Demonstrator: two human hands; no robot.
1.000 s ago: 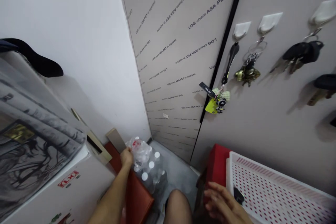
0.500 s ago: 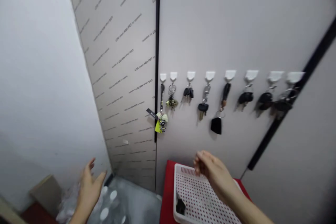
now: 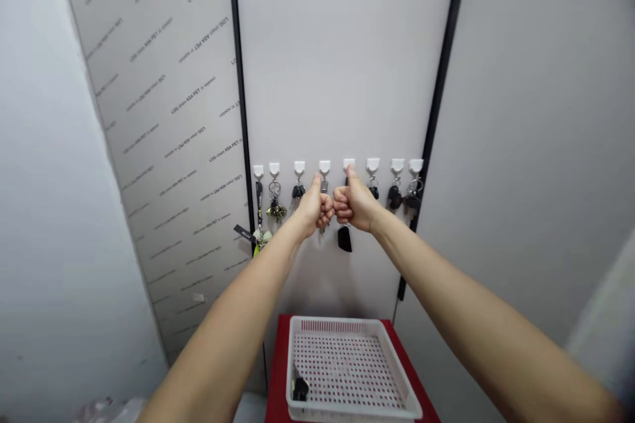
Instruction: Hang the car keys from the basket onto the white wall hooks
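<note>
In the head view, the person's left hand [image 3: 317, 208] and right hand [image 3: 356, 201] are standing knuckles to knuckles; whether they are touching, one cannot tell. Both are forming fists, thumbs pointing upward; nothing held is showing. Behind them, eight small white hooks [image 3: 299, 166] appear to be carrying black-headed metal keys [image 3: 395, 197] and similar bunches, while a black key [image 3: 299, 388] is lying in the white perforated plastic basket [image 3: 354, 414]. Long black strips [image 3: 443, 79] are bordering the smooth grey panel [image 3: 337, 66], which is leaving room above the hands and down toward the basket.
</note>
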